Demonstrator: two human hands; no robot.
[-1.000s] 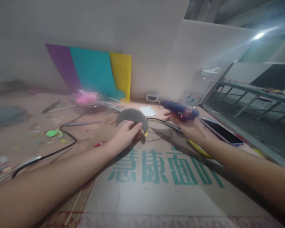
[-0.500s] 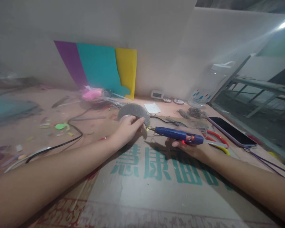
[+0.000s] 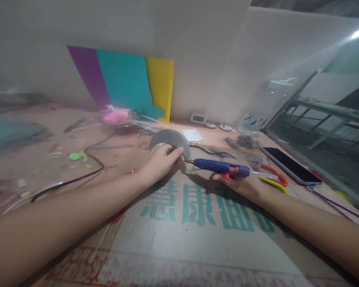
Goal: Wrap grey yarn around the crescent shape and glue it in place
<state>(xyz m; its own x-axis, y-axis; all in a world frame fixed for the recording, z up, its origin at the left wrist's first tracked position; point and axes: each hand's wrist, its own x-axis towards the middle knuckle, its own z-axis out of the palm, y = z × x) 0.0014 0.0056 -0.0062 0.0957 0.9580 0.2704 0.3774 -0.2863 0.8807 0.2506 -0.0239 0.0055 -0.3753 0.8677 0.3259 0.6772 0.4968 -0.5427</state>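
A person's left hand (image 3: 164, 161) pinches a grey yarn-wound crescent (image 3: 171, 137) off the nozzle end of a blue hot-glue gun (image 3: 215, 166), which the right hand (image 3: 239, 184) grips, a red light glowing on its underside. From where I stand, the nozzle meets the crescent's lower edge, though contact is hard to confirm. The fingers hide that lower edge, so I cannot tell whether it is a full ring. The gun's handle is lost in the palm, and both arms are cut off by the frame. Beneath the gun lies one cardboard sheet (image 3: 167, 247) printed in green characters, the last partly covered by the right arm.

Counted beyond the gun: one small digital display (image 3: 198, 118), two flat round discs (image 3: 225, 127), one white paper square (image 3: 192, 134) and a few tufts of grey fibre (image 3: 247, 141). Behind its rear end sit two looped handles (image 3: 279, 175), one red, one yellow, their tool hard to make out, and one smartphone (image 3: 290, 164).

Two containers show: a clear bottle (image 3: 254, 115) beyond the gun to the right, contents unreadable, and a clear plastic wrapping (image 3: 131, 116) to its far left, holding something pink (image 3: 116, 116), blurred.
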